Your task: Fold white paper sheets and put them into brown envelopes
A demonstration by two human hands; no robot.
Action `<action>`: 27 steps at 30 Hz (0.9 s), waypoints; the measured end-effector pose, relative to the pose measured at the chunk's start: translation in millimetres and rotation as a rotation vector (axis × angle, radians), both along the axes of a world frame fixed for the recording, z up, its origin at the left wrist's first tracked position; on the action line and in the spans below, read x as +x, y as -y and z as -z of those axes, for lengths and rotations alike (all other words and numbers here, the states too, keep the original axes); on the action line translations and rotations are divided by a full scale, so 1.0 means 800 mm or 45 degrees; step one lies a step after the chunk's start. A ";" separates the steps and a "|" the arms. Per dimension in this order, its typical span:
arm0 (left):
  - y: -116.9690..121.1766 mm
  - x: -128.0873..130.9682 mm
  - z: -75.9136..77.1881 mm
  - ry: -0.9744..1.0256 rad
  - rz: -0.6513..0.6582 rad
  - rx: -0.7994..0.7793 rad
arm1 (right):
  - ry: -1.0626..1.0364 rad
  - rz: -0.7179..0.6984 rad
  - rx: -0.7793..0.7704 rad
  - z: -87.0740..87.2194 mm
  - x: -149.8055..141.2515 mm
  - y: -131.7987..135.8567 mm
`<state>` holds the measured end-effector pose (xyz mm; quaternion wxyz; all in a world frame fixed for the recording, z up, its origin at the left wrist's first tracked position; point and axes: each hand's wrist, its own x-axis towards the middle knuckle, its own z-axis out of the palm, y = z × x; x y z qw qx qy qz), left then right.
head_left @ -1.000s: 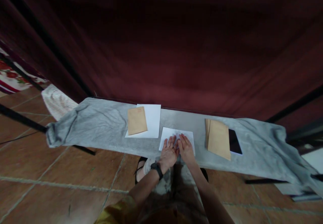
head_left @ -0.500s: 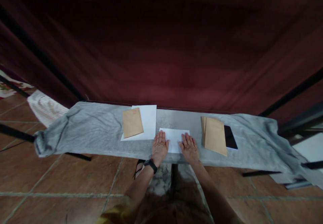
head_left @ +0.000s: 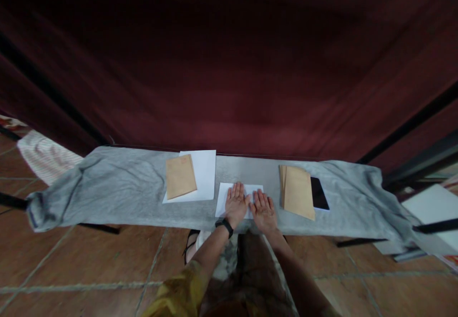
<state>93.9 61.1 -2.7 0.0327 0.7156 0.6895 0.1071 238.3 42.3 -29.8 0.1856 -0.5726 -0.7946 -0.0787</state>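
A small white sheet of paper (head_left: 222, 200) lies on the grey cloth in front of me, partly covered by my hands. My left hand (head_left: 236, 205), with a dark watch on its wrist, rests flat on the middle of the paper, fingers stretched out. Close beside it, my right hand (head_left: 263, 210) lies flat on the paper's right part, fingers also extended. Neither hand grasps anything. On the right is a stack of brown envelopes (head_left: 298, 192). To the left, another brown envelope or small stack (head_left: 181, 176) overlaps larger white paper (head_left: 206, 174).
Grey cloth (head_left: 129, 183) covers the narrow bench. A dark tablet or phone (head_left: 319, 193) lies partly under the right-hand envelopes. A dark red curtain (head_left: 229, 93) hangs behind the bench. Black metal bars (head_left: 46, 88) slant at both sides, above a tiled floor (head_left: 100, 255).
My left hand has slid right across the paper, closer to my right hand. My right hand stays on the paper's right side. The whole view has shifted slightly.
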 end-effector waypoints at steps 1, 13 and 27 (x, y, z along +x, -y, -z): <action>0.000 -0.010 0.001 -0.018 -0.028 0.004 | -0.011 0.002 -0.001 0.000 0.000 0.000; 0.008 -0.054 0.006 -0.065 -0.116 0.061 | -0.101 -0.045 -0.353 -0.029 -0.086 -0.036; 0.007 -0.056 0.010 -0.056 -0.133 0.113 | -0.171 0.052 -0.027 0.004 -0.030 -0.035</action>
